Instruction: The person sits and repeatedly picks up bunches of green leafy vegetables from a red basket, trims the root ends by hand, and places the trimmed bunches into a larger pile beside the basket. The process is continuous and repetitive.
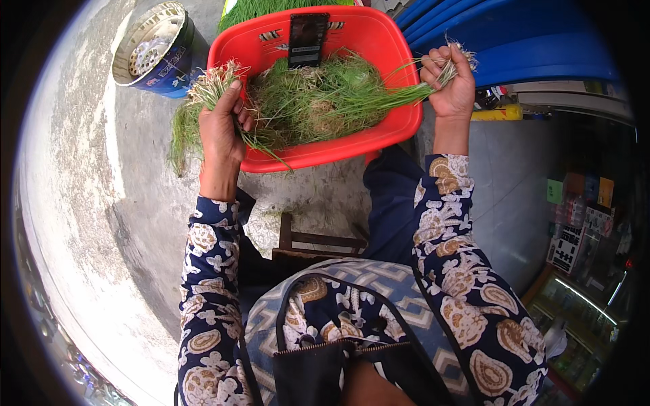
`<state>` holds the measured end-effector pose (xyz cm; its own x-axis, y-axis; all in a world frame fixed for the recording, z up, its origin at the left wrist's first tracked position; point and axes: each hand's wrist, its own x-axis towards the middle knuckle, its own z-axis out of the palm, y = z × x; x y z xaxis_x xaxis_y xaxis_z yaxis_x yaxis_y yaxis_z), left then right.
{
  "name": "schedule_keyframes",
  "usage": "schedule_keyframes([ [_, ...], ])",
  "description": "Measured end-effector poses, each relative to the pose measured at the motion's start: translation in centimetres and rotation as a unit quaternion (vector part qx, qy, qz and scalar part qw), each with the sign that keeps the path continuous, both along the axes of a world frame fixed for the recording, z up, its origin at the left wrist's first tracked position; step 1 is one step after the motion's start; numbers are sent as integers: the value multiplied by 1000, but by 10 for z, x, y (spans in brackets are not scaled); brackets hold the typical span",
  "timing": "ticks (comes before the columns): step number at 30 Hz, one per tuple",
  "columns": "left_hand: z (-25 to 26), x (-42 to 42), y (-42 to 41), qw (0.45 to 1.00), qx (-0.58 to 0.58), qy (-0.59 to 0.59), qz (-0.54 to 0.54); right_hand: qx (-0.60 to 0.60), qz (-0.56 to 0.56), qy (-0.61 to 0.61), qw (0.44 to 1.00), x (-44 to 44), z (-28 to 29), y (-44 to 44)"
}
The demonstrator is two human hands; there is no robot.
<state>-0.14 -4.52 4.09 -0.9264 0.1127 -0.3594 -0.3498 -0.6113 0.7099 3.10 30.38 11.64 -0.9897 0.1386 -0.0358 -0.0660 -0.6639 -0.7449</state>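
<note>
My left hand (222,124) is closed around a thick bunch of thin green stalks (208,91) with pale roots, at the left rim of a red plastic basket (325,156). Green leaves hang down outside that rim. My right hand (449,76) grips a smaller bunch (414,95) near its white root ends, beyond the basket's right side, and its long green leaves reach back over the rim. Inside the basket lies a tangled heap of green leaves and brownish trimmings (325,101). A dark rectangular object (307,38), like a phone, leans against the basket's far wall.
A blue bucket (172,71) holding a pale perforated piece stands at the upper left. More green stalks (274,12) lie behind the basket. Blue plastic (508,45) is at the upper right, beside a yellow bottle (497,112). A wooden stool (320,239) is between my legs.
</note>
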Motion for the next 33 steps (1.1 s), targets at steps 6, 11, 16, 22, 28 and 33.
schedule_keyframes([
  [6,1,13,25,998,-24,9,-54,-16,40,-11,999,0,4,-7],
  [11,-5,27,54,994,23,-21,-104,-23,63,-6,998,1,-2,-11],
  [16,-8,30,69,991,27,-33,-125,-43,88,-6,995,0,-3,-17],
  [22,-3,36,88,988,30,-6,-150,-82,138,-5,987,-2,-6,-20],
  [28,4,44,102,985,11,13,-174,-93,159,-2,983,-2,-7,-24],
  [33,5,49,111,982,32,54,-179,-112,160,-12,981,-3,-8,-27],
])
